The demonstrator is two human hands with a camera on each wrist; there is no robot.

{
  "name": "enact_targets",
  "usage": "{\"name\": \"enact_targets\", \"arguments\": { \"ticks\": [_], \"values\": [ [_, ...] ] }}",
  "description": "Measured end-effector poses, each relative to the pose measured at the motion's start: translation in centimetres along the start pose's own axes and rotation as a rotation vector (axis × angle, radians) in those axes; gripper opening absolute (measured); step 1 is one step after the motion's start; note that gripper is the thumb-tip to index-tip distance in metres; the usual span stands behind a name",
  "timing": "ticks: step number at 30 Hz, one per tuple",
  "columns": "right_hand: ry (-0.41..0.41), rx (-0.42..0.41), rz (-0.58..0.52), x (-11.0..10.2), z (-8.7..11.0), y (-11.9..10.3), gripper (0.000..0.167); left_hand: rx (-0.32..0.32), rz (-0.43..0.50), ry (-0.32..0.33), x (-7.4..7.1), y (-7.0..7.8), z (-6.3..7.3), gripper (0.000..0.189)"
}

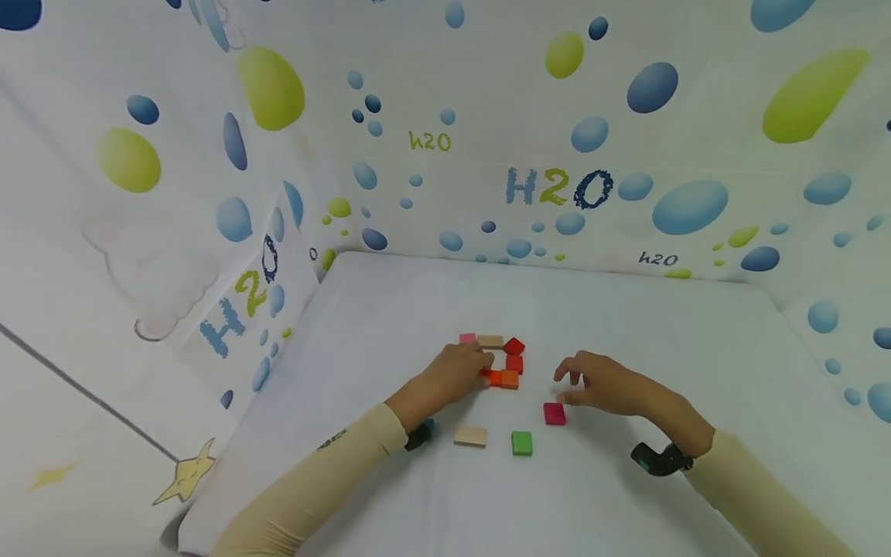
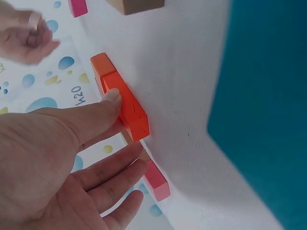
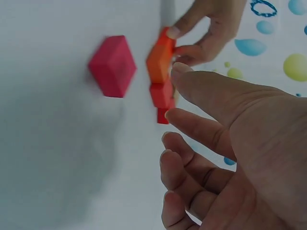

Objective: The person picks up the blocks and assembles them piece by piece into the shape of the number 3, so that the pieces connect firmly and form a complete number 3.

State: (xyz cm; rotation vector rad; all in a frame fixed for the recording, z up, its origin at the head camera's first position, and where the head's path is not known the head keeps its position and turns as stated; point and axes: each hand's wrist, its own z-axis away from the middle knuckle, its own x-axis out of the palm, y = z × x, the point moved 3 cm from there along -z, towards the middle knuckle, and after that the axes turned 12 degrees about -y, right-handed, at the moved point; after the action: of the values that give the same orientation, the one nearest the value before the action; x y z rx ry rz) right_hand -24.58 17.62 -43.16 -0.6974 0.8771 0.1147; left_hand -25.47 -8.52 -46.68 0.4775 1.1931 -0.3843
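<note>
My left hand (image 1: 461,370) pinches a red-orange block (image 2: 127,105) between thumb and index finger, its other fingers spread. That block touches an orange block (image 1: 510,379) at the corner of an outline of blocks. Up its right side come a red block (image 1: 514,364) and a turned red block (image 1: 513,346); along the top lie a wooden block (image 1: 490,341) and a pink block (image 1: 467,338). Holding nothing, my right hand (image 1: 605,384) hovers with loosely bent fingers just above and right of a magenta block (image 1: 554,414), apart from it in the right wrist view.
Nearer me on the white table (image 1: 390,309) lie another wooden block (image 1: 470,436) and a green block (image 1: 521,443). Something blue (image 1: 428,424) shows beside the left wrist, partly hidden. Patterned cloth walls (image 1: 487,93) rise behind the table and at the sides.
</note>
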Motion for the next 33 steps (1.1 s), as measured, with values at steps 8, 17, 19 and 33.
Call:
{"name": "enact_targets", "arguments": {
  "ticks": [8,17,19,33],
  "values": [
    [0.019,0.006,-0.037,2.7,1.1,0.6,0.030,0.003,-0.010,0.002,-0.3,0.1,0.2,0.019],
    [0.059,0.007,-0.026,4.1,0.7,0.8,0.024,-0.003,0.042,-0.018,-0.4,0.2,0.3,0.019],
    [0.068,0.010,-0.035,4.4,0.6,0.8,0.024,-0.004,0.042,-0.019,-0.4,0.2,0.4,0.020],
    [0.143,-0.012,-0.028,6.4,-0.5,-0.5,0.025,0.014,0.038,-0.002,0.5,0.2,1.1,0.021]
  ]
}}
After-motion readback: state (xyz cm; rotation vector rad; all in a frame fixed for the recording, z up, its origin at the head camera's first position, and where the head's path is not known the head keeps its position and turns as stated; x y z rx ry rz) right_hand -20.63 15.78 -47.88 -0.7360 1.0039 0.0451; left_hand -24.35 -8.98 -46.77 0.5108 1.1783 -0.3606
